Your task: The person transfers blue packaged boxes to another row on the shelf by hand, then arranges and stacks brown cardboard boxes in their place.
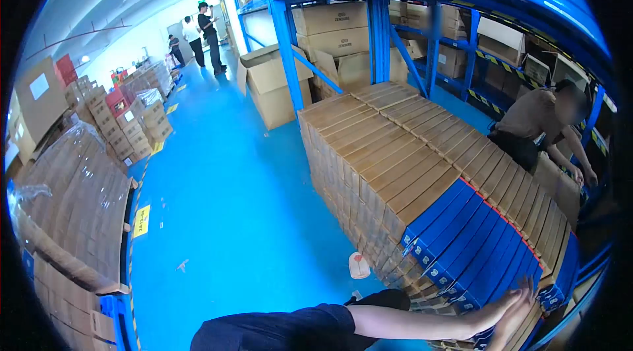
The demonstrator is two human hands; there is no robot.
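Observation:
A row of blue boxes (pixel 475 239) with white markings on their ends stands on edge on top of a stack of brown cartons (pixel 376 146). My left hand (pixel 502 309), at the end of a bare forearm from a dark sleeve, lies at the near end of this row with its fingers stretched out. Close beside it, partly overlapping, my right hand (pixel 516 324) has its fingers extended toward the last blue boxes. Neither hand shows anything gripped; exact contact with the boxes cannot be made out. Another blue box (pixel 566 272) stands to the right of my hands.
Blue racking (pixel 285 47) rises behind the stack, with an open carton (pixel 273 90) by its post. A person (pixel 537 127) bends over a carton at the right. Wrapped pallets (pixel 72 186) line the left of the blue aisle floor (pixel 211 212). Several people stand far off.

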